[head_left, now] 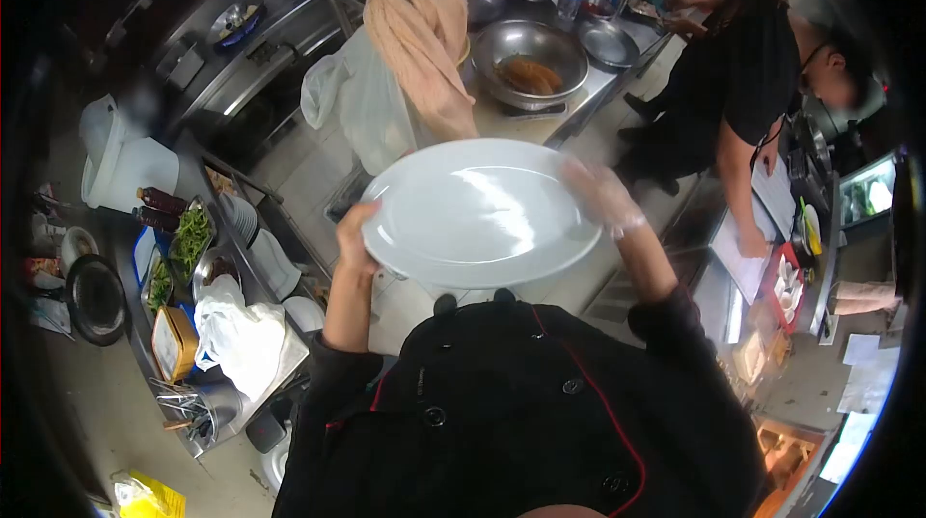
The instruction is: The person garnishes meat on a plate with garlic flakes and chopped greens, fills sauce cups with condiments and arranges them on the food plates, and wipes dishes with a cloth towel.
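White plate point(453, 229) is up in front of the torso, roughly frame centre, face visible with a bright glare streak. Left hand point(359, 236) grips its rim at 9 o'clock. Right hand point(600, 195) is over the rim at 3 o'clock, blurred; can't tell if it's gripping or just touching. Directions from the plate: peach cloth point(420, 40) hanging at 11; steel bowl point(490, 60) with brownish contents on a counter at 1; co-worker point(723, 84) in black, bent over, at 2, one hand on white sheets point(738, 262) at 3. Green vegetables point(191, 236) at 9; crumpled white bag or cloth point(246, 340) at 8.
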{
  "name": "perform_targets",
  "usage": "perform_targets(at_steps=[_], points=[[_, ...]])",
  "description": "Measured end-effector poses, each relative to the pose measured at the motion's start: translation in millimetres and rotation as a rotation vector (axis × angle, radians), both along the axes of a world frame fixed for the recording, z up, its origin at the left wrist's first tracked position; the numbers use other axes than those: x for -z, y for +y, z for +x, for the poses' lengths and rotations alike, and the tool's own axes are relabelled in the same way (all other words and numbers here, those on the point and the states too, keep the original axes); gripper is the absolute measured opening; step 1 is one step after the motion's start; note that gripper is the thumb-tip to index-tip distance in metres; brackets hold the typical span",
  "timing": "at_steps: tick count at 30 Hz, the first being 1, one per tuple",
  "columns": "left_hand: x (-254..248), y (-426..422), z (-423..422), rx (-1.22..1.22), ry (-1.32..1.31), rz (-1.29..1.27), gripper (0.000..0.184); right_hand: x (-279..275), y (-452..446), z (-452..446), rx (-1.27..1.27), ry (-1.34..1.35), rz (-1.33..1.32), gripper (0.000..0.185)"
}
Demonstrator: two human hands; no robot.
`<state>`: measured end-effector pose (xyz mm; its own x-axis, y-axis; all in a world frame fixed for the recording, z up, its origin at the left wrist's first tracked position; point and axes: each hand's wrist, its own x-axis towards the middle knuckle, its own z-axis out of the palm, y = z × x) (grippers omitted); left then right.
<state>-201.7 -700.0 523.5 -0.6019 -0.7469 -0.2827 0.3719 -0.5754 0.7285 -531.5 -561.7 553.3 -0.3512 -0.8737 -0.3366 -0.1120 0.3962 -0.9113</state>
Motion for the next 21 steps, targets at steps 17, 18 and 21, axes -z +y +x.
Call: perform_targets(at_steps=[17,18,21], points=[[-26.8,-11.6,-134.3,-0.397,0.258,-0.743,0.019,-10.8,105.8,20.9,0.834,0.224,-0.565,0.025],[-17.5,-20.5,-132.2,-0.235,0.345,-0.749,0.021,-26.1,96.3,31.4,0.830,0.246,-0.476,0.020],[13.9,-50.9,-140.8,0.157,0.456,-0.731,0.021,-15.1,54.5,51.9,0.892,0.398,-0.467,0.024]])
